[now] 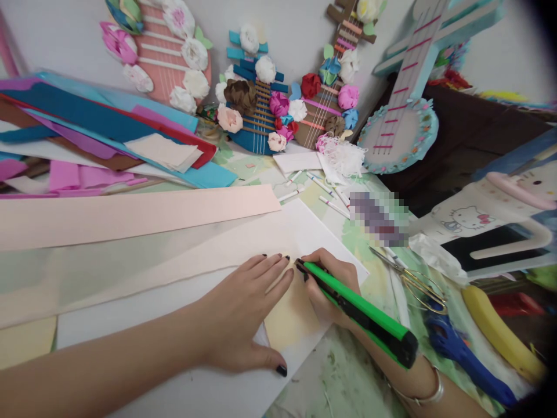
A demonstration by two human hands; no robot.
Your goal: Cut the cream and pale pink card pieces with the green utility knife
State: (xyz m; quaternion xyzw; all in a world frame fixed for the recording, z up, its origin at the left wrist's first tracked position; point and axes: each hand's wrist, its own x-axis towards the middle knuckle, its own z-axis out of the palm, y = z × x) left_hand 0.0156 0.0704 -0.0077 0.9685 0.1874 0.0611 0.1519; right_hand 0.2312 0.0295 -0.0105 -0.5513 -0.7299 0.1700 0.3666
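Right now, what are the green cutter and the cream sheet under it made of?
Green cutter: looks like hard plastic, smooth green shell with black trim, slight sheen. Cream sheet: probably thin matte paper or foam sheet; flat, no gloss, clean edges.

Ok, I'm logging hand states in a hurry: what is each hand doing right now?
Left hand: open, flat on the pale yellow paper.
Right hand: closed around the green cutter.

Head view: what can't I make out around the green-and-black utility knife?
- Head view: blade of the green-and-black plastic utility knife, hidden by the right hand.
- Pale yellow paper piece: left edge lies under the flat left hand.
- Thing above the gold-handled scissors: pixelated patch.
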